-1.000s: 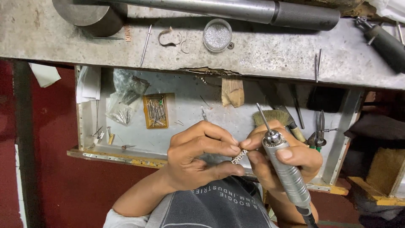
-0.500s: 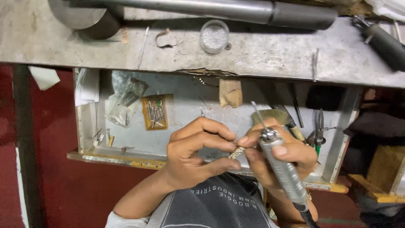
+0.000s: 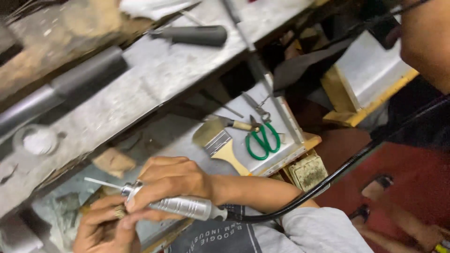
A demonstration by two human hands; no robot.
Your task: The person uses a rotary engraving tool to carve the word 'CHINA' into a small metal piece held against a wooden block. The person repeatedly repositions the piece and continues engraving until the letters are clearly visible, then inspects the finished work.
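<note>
scuffed grey metal workbench [image 3: 154, 89] over a pulled-out drawer tray [image 3: 286, 126], red floor [image 3: 412, 182] below, dim light

View swung rightward and tilted: workbench [image 3: 154, 89] now runs diagonally, green-handled scissors [image 3: 263, 139] and paintbrush [image 3: 220, 143] centred. Both hands [image 3: 171, 180] with rotary handpiece [image 3: 176, 206] shifted to lower left; another person [image 3: 426, 37] appears far right.

1. Right hand [image 3: 171, 180], lower centre of the frame: bare, no glove, no ring or watch visible.
2. Right forearm, running toward the lower right: bare up to a light grey short sleeve [image 3: 323, 232] near the bottom edge.
3. Left hand [image 3: 103, 225], lower left corner: bare, ungloved.
4. Torso, bottom centre: dark grey shirt [image 3: 211, 239] bearing white printed lettering.
</note>
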